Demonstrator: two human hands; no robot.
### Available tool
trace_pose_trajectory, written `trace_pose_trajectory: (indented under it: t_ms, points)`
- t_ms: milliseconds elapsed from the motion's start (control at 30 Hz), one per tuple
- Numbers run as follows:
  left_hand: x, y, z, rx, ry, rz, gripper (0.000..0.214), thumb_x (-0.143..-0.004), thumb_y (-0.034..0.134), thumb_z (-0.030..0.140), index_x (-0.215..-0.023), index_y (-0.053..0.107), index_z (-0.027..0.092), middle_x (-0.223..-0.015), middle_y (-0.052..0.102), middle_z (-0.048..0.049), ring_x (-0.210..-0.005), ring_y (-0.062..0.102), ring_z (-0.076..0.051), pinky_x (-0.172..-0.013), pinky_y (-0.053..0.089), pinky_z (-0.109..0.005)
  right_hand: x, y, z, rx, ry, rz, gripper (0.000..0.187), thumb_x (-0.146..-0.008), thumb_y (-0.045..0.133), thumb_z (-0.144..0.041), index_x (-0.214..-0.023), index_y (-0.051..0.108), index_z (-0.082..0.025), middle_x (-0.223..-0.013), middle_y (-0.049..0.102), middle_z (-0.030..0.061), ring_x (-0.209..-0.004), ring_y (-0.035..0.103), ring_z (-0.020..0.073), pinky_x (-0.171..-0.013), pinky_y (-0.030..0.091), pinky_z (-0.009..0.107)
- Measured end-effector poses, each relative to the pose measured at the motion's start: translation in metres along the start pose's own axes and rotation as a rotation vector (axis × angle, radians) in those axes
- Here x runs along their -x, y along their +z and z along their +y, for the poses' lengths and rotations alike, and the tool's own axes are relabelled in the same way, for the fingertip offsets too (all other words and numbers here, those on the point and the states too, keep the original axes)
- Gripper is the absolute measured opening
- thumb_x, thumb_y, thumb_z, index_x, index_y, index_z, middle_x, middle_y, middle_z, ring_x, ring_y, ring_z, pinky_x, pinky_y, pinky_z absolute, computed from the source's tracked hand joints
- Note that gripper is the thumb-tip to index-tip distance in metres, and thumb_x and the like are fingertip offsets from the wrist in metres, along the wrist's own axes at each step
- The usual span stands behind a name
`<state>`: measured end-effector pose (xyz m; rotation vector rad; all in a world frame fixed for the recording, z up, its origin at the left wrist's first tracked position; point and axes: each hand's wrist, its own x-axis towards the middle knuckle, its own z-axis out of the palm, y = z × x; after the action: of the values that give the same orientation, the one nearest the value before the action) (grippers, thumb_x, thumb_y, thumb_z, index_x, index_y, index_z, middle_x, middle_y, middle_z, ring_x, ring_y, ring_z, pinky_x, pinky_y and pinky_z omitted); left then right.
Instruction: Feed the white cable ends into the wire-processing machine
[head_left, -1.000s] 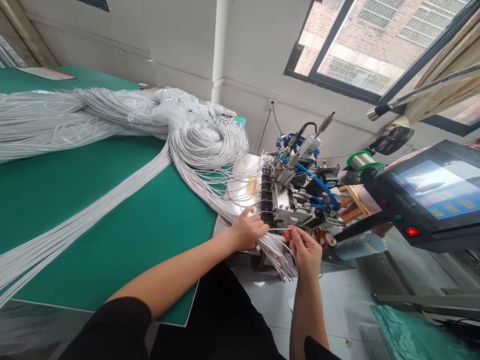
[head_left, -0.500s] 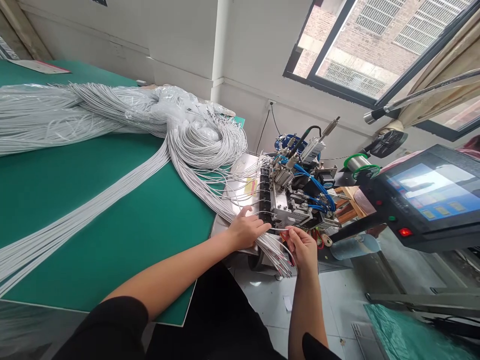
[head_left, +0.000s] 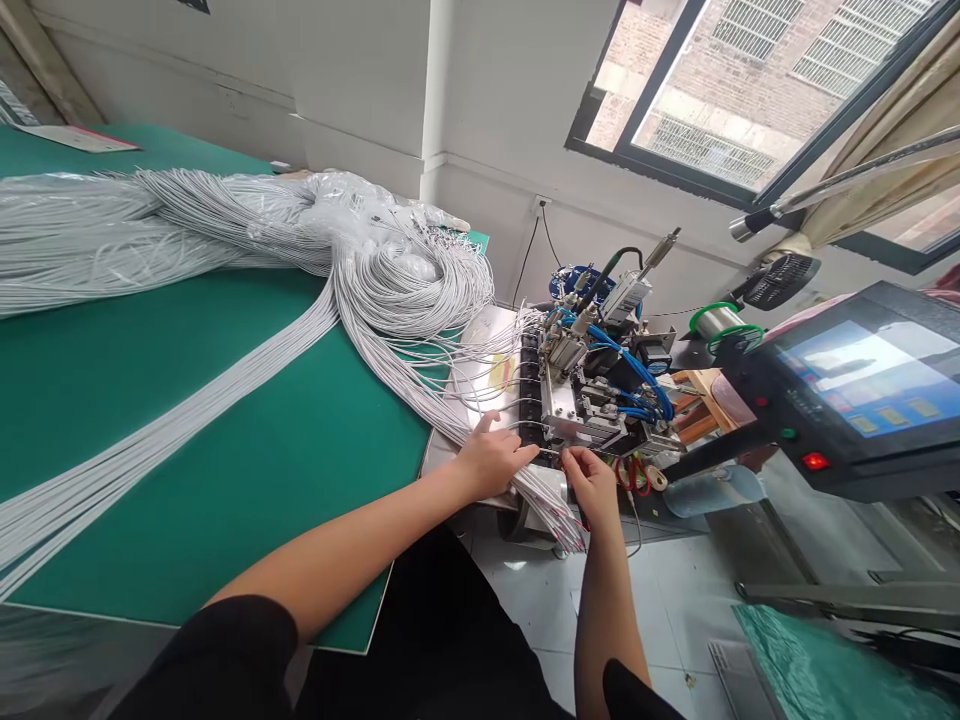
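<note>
A thin white cable (head_left: 550,452) runs between the hands, beside the near end of the pneumatic machine (head_left: 581,375). It looks light, springy and smooth, probably best taken close to its tip. The right hand (head_left: 592,485) pinches it between thumb and fingertips; the left hand (head_left: 491,460), half curled, thumb raised, touches it, grip unclear. Farther back, coiled cables (head_left: 409,300) lie on the worktop (head_left: 337,440).

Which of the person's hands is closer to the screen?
Right. The right hand is to the left of the screen and lower in view; the left hand is farther left, over the white wires.
</note>
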<state>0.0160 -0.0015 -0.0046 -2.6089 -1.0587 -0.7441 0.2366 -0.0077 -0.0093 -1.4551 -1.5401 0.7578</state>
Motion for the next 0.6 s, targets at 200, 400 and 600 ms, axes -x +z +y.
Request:
trace_pose_trajectory:
  t_ms: [200, 400, 600]
  points:
    - [0.001, 0.002, 0.000, 0.003, -0.033, -0.021, 0.035, -0.068, 0.055, 0.015, -0.101, 0.064, 0.019, -0.070, 0.061, -0.0017, -0.070, 0.057, -0.019, -0.096, 0.017, -0.047, -0.005, 0.008, 0.006, -0.107, -0.007, -0.041, 0.032, -0.078, 0.060, -0.048, -0.066, 0.054, -0.018, -0.057, 0.044, -0.0034, -0.056, 0.038, 0.0117, -0.052, 0.033, 0.023]
    - [0.000, 0.001, 0.001, 0.014, -0.059, -0.032, 0.030, -0.064, 0.058, 0.014, -0.093, 0.065, 0.019, -0.072, 0.062, -0.0034, -0.076, 0.055, -0.021, -0.095, 0.018, -0.047, -0.008, 0.020, 0.003, -0.329, 0.183, -0.044, 0.037, -0.067, 0.063, -0.051, -0.057, 0.046, -0.020, -0.049, 0.036, -0.0061, -0.047, 0.031, 0.0096, -0.044, 0.027, 0.023]
    - [0.000, -0.005, 0.001, 0.020, -0.087, -0.034, 0.030, -0.064, 0.059, 0.014, -0.092, 0.065, 0.019, -0.082, 0.063, -0.0048, -0.085, 0.055, -0.023, -0.096, 0.019, -0.048, -0.002, 0.023, 0.001, -0.418, 0.240, -0.022, 0.041, -0.063, 0.069, -0.056, -0.058, 0.050, -0.019, -0.048, 0.041, -0.0055, -0.044, 0.034, 0.0092, -0.043, 0.028, 0.023]
